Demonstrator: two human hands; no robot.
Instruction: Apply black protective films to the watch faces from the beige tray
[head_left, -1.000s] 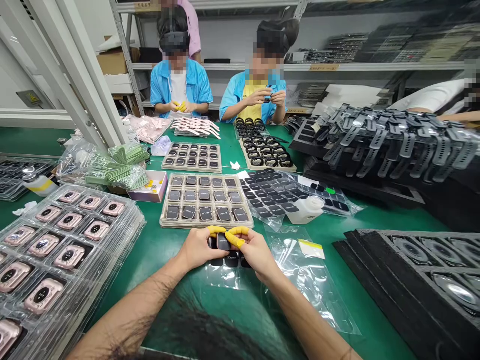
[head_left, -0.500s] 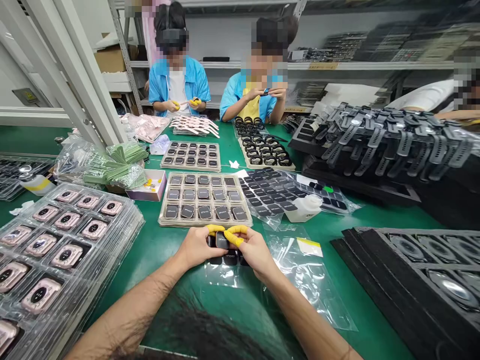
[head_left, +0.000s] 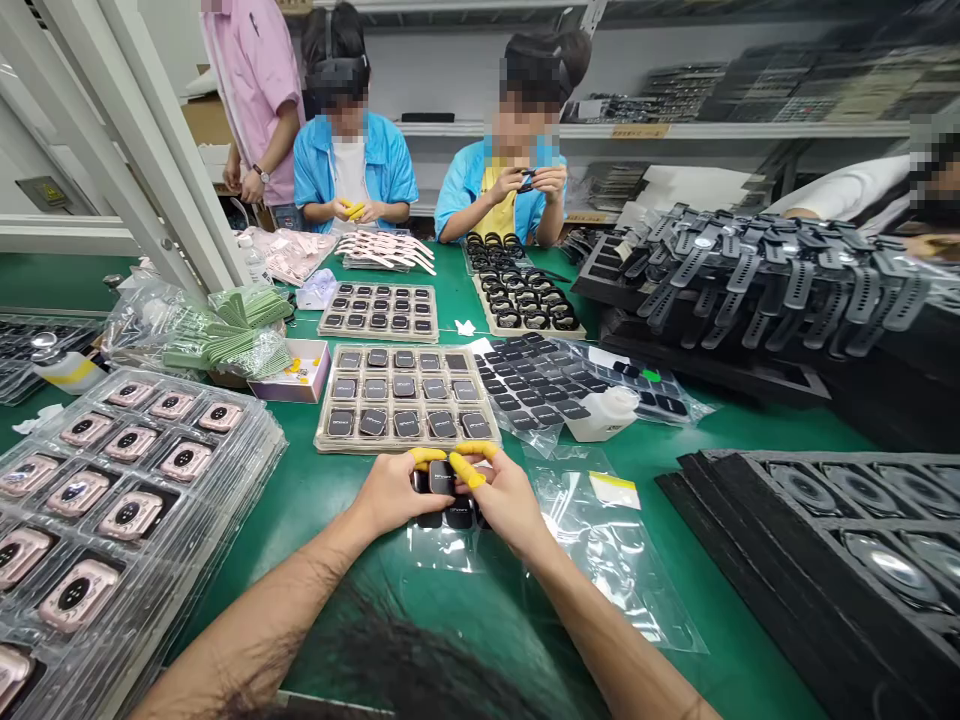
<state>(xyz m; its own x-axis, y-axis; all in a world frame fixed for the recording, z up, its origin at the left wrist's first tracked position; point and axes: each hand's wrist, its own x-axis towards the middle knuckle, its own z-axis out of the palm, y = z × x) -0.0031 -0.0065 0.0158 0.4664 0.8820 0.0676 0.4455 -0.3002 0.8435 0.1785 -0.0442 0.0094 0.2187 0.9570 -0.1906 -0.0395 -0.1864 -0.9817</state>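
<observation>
A small black square watch face (head_left: 442,478) with pale lettering is held upright between my hands. My left hand (head_left: 390,488) grips its left side, with the thumb along the lower edge and a yellow-covered fingertip on top. At the upper right edge my right hand (head_left: 510,495) pinches with yellow-covered thumb and finger; the exact contact is partly hidden. Beneath them lies a clear plastic sheet (head_left: 442,552) bearing black square pieces (head_left: 459,512), partly covered by my fingers. Just beyond my hands, a beige tray (head_left: 409,443) holds rows of similar black squares.
Stacked clear trays (head_left: 247,440) of pink watch cases stand left; black foam trays (head_left: 742,520) stand right. A clear bag (head_left: 630,570), black film sheets (head_left: 525,375) and a white bottle (head_left: 604,412) lie nearby. Co-workers (head_left: 352,170) sit opposite, beside draped grey straps (head_left: 750,265).
My right thumb and finger have shifted slightly along the watch face's edge. Across the table, one co-worker's hands have come together, and a person in pink shows more at the back.
</observation>
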